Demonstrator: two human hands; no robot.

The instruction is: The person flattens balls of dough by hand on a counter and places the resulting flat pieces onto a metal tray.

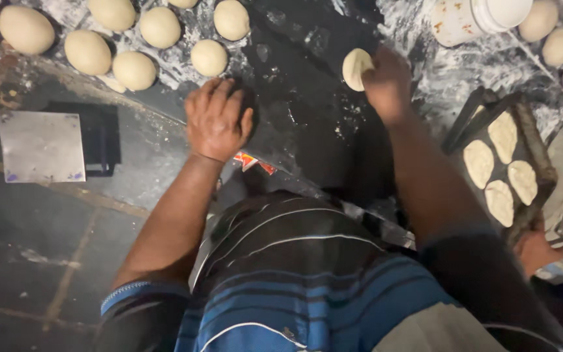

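The dark tabotop is not used here; the dark tabletop keeps an open, flour-free band through the frame centre, bounded upper left by a cluster of dough balls and upper right by a floured zone with more balls. Its near edge runs diagonally from centre left toward lower centre.

The right hand is clamped on one dough ball at upper centre; the piece is roundish, its longer axis near vertical in the frame. The left hand lies palm down on the tabletop, fingers together and curled; whether it covers anything cannot be told.

A white tub with orange-brown smears stands at the top right. A dark tray at right carries four flattened discs. A small red-and-white wrapper lies at the tabletop edge below the left hand. A square metal plate sits at left.
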